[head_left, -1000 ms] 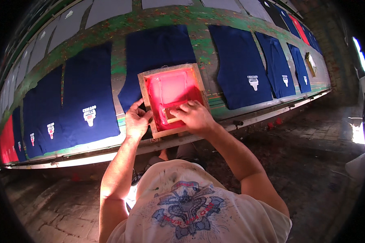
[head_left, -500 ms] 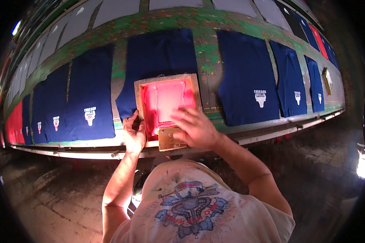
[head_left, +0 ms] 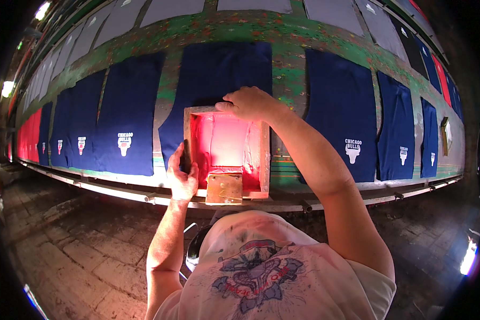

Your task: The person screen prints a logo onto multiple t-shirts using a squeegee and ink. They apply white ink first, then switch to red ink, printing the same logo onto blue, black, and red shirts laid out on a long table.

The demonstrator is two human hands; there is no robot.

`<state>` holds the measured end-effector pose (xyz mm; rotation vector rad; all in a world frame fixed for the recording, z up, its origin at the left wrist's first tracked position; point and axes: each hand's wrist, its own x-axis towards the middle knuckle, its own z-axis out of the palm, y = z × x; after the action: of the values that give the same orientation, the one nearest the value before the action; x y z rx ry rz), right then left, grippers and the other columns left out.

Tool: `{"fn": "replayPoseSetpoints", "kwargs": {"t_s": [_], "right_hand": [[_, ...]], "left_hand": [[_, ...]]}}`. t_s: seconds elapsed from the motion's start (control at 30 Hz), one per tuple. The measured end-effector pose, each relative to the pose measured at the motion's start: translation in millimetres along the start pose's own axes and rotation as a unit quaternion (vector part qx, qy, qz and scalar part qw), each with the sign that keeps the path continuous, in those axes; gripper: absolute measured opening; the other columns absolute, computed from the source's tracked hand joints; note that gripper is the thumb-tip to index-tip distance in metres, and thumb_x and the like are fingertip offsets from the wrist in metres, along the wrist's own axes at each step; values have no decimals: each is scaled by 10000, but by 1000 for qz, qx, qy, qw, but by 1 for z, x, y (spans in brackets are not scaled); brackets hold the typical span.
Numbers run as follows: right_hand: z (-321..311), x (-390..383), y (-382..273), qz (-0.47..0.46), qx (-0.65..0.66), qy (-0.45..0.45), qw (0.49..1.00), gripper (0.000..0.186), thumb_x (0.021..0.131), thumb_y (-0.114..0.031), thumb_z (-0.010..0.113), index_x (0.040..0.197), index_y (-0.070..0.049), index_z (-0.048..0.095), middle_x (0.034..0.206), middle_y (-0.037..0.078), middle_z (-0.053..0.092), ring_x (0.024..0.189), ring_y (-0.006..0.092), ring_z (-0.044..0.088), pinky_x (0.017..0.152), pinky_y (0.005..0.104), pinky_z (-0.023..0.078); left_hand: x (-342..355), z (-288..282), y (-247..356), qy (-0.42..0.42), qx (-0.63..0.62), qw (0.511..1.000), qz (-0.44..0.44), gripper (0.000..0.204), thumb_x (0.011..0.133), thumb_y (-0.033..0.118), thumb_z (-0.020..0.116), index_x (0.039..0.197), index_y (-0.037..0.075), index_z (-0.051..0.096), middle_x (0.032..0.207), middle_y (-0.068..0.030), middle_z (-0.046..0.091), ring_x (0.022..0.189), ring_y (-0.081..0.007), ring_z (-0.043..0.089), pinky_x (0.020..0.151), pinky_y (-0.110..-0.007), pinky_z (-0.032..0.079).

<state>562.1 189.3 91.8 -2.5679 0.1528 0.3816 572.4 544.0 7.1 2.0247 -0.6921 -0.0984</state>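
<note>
A wooden-framed printing screen with bright red ink inside lies over a navy fabric piece on the long table. My left hand grips the frame's left side, thumb and fingers round it near the lower corner. My right hand reaches across to the top rail and is closed on it, partly hiding that rail. A wooden squeegee rests across the frame's bottom edge, just right of my left hand, with neither hand on it.
Printed navy pieces flank the screen, with red pieces far left. Grey pieces line the far side. A small frame sits at the right. A metal rail with protruding pegs runs along the table's near edge.
My right hand has left the squeegee and moved up to the frame's top rail. The squeegee now rests on the bottom edge. My left hand still holds the frame's side.
</note>
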Motion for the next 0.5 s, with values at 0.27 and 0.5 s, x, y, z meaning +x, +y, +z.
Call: {"fn": "replayPoseSetpoints", "kwargs": {"t_s": [0.27,0.5], "right_hand": [[-25,22,-10,64,58,-113,990,843,1136,-754,420,1372,-33,788,1351,252,786,1283,474,719,1143,528,538],[-31,35,-9,94,80,-106,987,937,1125,-812,337,1446,-37,755,1490,248,724,1405,441,667,1194,541,501]], "left_hand": [[2,3,-4,10,-66,996,67,568,892,-61,728,1455,13,709,1413,-236,717,1293,-375,680,1160,-466,518],[-6,-5,6,48,-128,984,115,469,969,45,755,1432,-17,707,1422,-257,716,1341,-392,650,1185,-502,492]]}}
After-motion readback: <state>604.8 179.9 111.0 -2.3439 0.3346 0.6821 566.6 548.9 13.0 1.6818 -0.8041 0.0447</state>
